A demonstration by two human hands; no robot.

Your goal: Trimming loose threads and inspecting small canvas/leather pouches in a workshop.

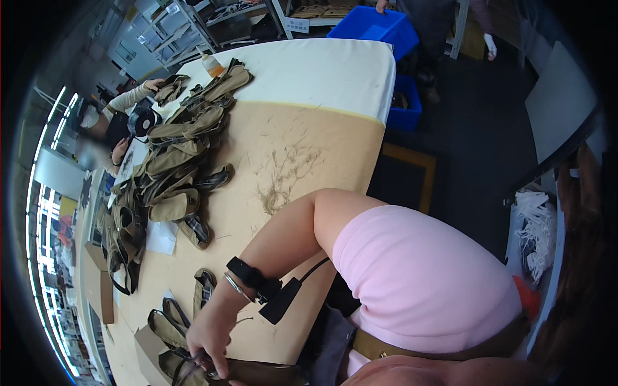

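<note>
From my end, the brown fabric piece (264, 372) lies at the bottom edge of frame, at the near end of the table (335, 148), just beside R hand (215, 331). R hand's fingers are curled nearly closed round a small dark item (205, 360); can't tell what it is. L hand: can't tell; a sliver of skin at the bottom edge may be it, so no word on its grip.

To do this well, I'd keep the fabric flat, grip light, fingertips clear of the item's end, & mind the black cord (312, 270) nr the wrist.

Just left of R hand: a few brown shoe uppers (166, 328). Farther up, a long heap of uppers (177, 157), w/ loose threads (277, 190) beside it. Beyond: bottle (211, 66), co-worker's hand (120, 151) & blue bin (373, 29).
</note>
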